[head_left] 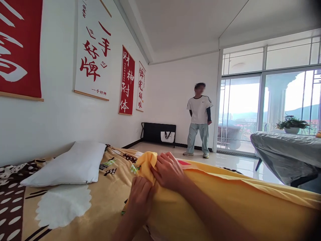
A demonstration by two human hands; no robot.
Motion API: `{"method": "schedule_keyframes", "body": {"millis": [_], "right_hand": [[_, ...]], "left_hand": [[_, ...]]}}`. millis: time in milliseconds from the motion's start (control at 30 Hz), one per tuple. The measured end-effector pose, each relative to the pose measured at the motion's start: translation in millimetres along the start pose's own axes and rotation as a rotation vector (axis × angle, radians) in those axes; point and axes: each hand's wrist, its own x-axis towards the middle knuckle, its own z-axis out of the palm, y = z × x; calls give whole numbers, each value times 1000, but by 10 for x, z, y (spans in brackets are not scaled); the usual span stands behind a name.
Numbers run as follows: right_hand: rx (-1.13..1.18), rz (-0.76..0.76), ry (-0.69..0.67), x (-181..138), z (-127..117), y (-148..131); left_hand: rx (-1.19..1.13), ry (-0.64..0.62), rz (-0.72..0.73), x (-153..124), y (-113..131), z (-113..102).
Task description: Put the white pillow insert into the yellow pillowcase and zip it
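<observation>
Yellow soft cloth covers the near right of the bed, its upper end bunched into a crumpled peak between the two hands. From the left, a red hanging scroll with white characters and a white hanging scroll with red characters hang on the wall, each with a wooden rod along its lower end, probably to weigh it straight. Below, a plump white pillow rests on a tan printed blanket, off the yellow cloth, so it does not weigh on the gathered part.

Next, the left hand curls around the lower side of the bunch, knuckles up, fingertips hidden. Just beside it, the right hand pinches the top fold between thumb and bent fingers. Grips this close seem meant to keep the slack fabric from slipping; whether the fingers meet through it, I cannot tell.

Beyond the bed, a black flat rectangular panel on legs stands against the wall, then a person in a white T-shirt. Farthest right, a grey sheet-covered piece of furniture is perhaps draped against dust, with a green potted plant near the bright window, likely for light.
</observation>
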Motion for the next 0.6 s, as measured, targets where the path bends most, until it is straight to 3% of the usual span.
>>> {"method": "schedule_keyframes", "body": {"millis": [67,133,233,333,400,533,600], "right_hand": [[-13,17,-115,-5,19,11],[-2,42,-183,-27,12,0],[13,102,-184,-81,-30,-66],[-14,137,-89,-148,-50,-147],[-35,115,5,-189,-26,-180],[9,118,122,-214,50,-195],[91,202,79,-176,20,-176]], "left_hand": [[-4,-131,82,-27,-15,-19],[-47,-265,64,-106,-111,-57],[-175,-364,-143,-210,-296,-160],[-311,-446,-278,-141,-398,-303],[-397,-431,-327,23,-423,-414],[-412,-133,-478,501,-441,-610],[-444,-269,-465,735,-416,-649]]}}
